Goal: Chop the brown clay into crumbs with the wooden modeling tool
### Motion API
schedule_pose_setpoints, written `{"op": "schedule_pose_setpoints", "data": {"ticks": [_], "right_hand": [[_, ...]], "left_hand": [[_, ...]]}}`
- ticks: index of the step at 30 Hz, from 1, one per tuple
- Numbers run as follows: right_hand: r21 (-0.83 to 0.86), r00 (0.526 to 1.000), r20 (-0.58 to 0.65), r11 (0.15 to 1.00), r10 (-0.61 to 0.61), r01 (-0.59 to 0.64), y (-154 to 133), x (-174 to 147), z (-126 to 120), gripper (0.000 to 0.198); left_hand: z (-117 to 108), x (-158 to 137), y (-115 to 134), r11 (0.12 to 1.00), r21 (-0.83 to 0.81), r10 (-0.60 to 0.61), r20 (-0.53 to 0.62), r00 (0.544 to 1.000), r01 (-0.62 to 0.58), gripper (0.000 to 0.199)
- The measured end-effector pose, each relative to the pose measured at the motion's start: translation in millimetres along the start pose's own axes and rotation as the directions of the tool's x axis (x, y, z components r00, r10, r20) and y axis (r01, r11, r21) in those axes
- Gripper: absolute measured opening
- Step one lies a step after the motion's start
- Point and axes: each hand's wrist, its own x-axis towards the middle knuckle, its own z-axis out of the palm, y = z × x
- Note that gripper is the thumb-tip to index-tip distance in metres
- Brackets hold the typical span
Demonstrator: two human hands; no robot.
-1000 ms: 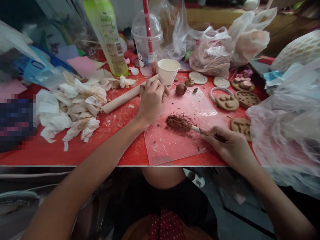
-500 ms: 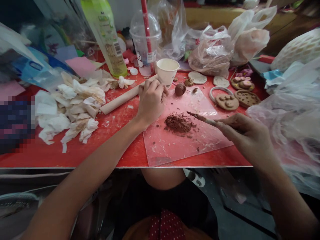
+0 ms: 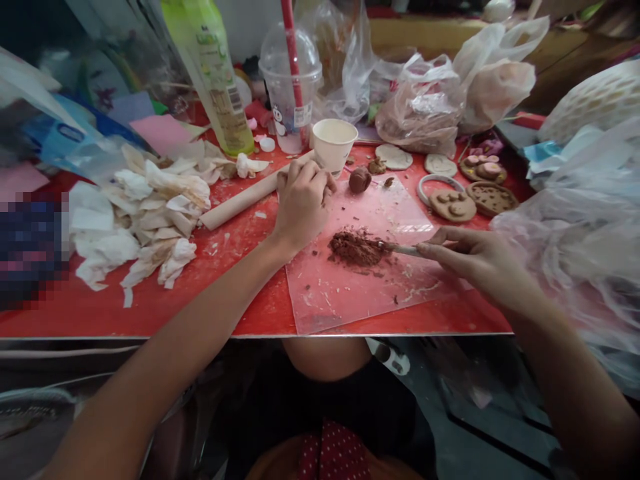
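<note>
My right hand (image 3: 463, 253) is closed around a slim stick-like modelling tool (image 3: 407, 250). The tool's far end touches the right side of a crumbly dark brown heap (image 3: 355, 248), which looks like clay, on a clear plastic sheet (image 3: 320, 310). Curled fingers of my left hand (image 3: 303, 200) rest by the sheet's far left corner, between a pale rolling pin (image 3: 240, 200) and a white paper cup (image 3: 335, 145). Whatever those fingers grip is hidden beneath them. Beyond the heap lies a brown ball (image 3: 359, 180) with a creased surface.
Crumpled tissues (image 3: 150, 213) cover the left of the red table (image 3: 200, 307). Behind stand a green bottle (image 3: 213, 80) and a domed plastic cup (image 3: 291, 87) with a red straw. Decorated clay discs (image 3: 453, 205) lie at the right, beside plastic bags (image 3: 590, 227).
My right hand has lowered and shifted slightly left, bringing the tool's tip from above the sheet down into the heap's right edge. The left hand stays put.
</note>
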Motion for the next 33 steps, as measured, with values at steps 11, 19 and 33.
{"op": "schedule_pose_setpoints", "data": {"ticks": [11,19,33], "right_hand": [[-0.027,0.996,-0.08,0.999,-0.031,0.029,-1,15,-4,0.028],[0.038,1.0,0.004,0.999,-0.023,0.023,-6,17,0,0.03],[0.0,0.979,0.203,1.0,-0.023,0.023,-20,64,-4,0.029]], "left_hand": [[0,0,1,1.0,-0.012,-0.017,0.0,1.0,0.017,0.021],[0,0,1,1.0,-0.014,-0.01,-0.004,1.0,0.01,0.022],[0,1,1,0.999,-0.027,-0.02,0.017,1.0,0.021,0.022]]}}
